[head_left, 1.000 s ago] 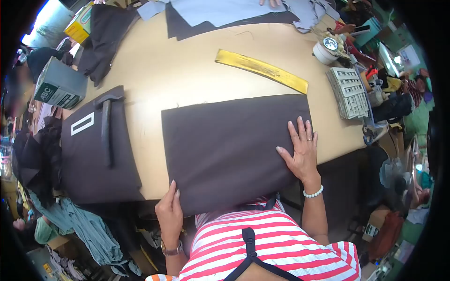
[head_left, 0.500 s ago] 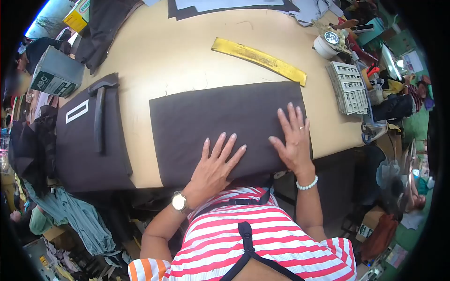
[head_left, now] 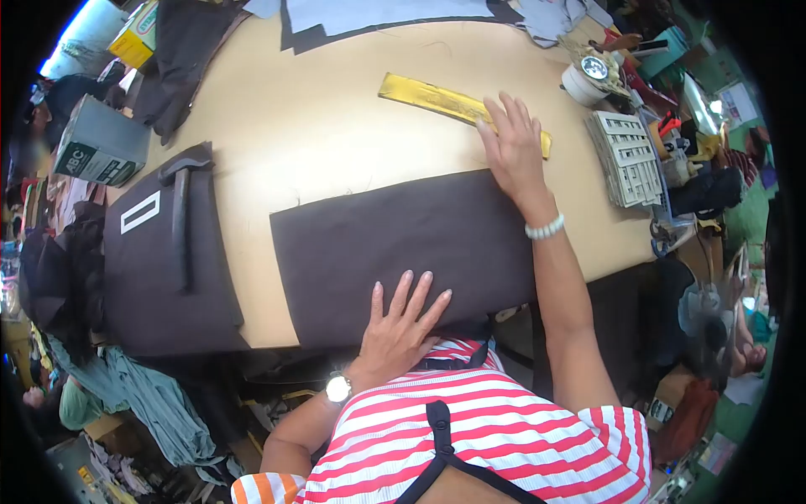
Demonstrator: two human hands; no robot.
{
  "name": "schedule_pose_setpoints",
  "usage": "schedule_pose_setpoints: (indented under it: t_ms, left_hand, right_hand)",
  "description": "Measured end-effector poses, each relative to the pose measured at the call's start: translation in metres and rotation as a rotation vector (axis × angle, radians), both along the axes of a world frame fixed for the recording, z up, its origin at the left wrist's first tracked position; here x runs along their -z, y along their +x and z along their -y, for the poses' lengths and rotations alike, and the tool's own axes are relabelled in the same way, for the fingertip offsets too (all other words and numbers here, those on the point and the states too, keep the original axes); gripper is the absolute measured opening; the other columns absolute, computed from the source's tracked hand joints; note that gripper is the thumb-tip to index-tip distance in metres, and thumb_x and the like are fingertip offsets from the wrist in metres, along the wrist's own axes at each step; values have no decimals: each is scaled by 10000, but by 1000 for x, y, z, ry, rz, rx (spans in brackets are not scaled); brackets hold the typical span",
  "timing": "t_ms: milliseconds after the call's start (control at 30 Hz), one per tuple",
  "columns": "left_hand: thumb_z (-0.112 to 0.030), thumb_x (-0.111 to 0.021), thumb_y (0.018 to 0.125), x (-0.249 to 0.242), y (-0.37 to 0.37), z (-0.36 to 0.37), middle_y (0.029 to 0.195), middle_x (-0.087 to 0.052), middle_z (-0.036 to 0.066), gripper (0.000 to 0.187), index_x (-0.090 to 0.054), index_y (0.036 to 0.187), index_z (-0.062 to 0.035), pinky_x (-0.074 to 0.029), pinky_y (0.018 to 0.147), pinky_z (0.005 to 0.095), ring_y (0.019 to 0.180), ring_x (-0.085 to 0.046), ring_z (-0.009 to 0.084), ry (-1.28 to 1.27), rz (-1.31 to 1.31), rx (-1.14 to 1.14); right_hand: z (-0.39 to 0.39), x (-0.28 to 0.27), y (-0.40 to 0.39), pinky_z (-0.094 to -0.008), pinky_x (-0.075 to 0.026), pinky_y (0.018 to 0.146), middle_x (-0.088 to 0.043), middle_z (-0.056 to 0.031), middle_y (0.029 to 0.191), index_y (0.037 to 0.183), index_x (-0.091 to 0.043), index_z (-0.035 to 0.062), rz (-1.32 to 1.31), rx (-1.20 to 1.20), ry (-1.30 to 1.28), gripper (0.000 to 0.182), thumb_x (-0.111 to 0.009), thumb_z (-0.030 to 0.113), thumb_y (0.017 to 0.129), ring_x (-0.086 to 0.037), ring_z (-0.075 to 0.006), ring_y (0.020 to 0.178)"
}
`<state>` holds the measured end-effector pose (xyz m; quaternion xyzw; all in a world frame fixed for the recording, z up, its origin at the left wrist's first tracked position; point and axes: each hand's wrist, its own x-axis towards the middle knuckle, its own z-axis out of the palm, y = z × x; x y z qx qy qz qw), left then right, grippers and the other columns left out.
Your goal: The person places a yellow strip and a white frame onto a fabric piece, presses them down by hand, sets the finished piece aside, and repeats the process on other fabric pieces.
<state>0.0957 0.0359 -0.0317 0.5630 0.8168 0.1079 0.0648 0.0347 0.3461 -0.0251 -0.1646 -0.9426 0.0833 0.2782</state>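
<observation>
A dark rectangular cloth [head_left: 403, 252] lies flat at the table's front edge. My left hand [head_left: 403, 328] rests on its lower middle part, fingers spread. Beyond the cloth's far right corner, my right hand [head_left: 516, 155] reaches over the right part of a flat yellow strip [head_left: 432, 97], its fingers extended and nothing seen in its grasp; whether it touches the strip is unclear. On the left, a hammer [head_left: 180, 227] and a white rectangular frame [head_left: 140, 212] lie on another dark cloth [head_left: 147, 286].
A metal can [head_left: 101, 139] stands at the left edge. Stacked grey patterned plates [head_left: 625, 160] and a white round container [head_left: 583, 84] sit on the right. Pale and dark cloth [head_left: 369, 15] lies at the far edge. A person [head_left: 747, 349] is partly visible far right.
My right hand has left the cloth and moved forward to the yellow strip. The cloth and my left hand appear slightly nearer to my body.
</observation>
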Motion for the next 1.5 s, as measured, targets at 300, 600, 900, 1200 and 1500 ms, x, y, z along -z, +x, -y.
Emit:
schedule_pose_setpoints:
  t_ms: [300, 600, 900, 1200, 1500]
  left_hand:
    - [-582, -570, 833, -15, -14, 4, 1496, -300, 169, 725, -409, 1419, -187, -196, 1073, 626, 1391, -253, 362, 139, 172, -13]
    - [-545, -545, 858, -7, -28, -7, 1489, -296, 186, 702, -419, 1404, -121, -161, 1094, 608, 1398, -227, 364, 129, 119, -145]
    - [-212, -756, 736, -25, -32, 13, 1294, -528, 173, 506, -609, 1191, -46, -356, 1015, 533, 1218, -486, 357, 453, 12, -199]
    - [-161, -755, 744, -30, -69, 49, 1120, -582, 159, 657, -487, 1331, -39, -382, 971, 495, 1060, -544, 317, 274, 4, -735]
    - [-24, -671, 802, -13, -92, 17, 1159, -595, 185, 520, -518, 1298, -14, -435, 939, 398, 1083, -563, 318, 563, 173, -675]
  right_hand:
    - [-31, 14, -40, -440, -403, 931, -643, -99, 1060, 1005, -585, 86, -24, -68, -101, 270, -639, 311, 867, -587, -282, 1034]
    - [52, -111, 1, -256, -494, 556, -656, -81, 695, 856, -639, 25, -351, -376, -369, 142, -710, 147, 844, -632, -137, 596]
    - [85, -22, 69, -407, -455, 843, -624, -139, 985, 1020, -624, 15, -52, -19, -324, 267, -710, 130, 795, -602, -312, 927]
    - [90, -6, 126, -404, -450, 883, -645, -155, 991, 1120, -597, -20, -83, 238, -387, 308, -653, 75, 832, -587, -301, 971]
    - [66, 0, 100, -380, -437, 945, -657, -158, 1024, 1068, -626, -27, -240, 228, -667, 248, -618, 39, 829, -593, -305, 1036]
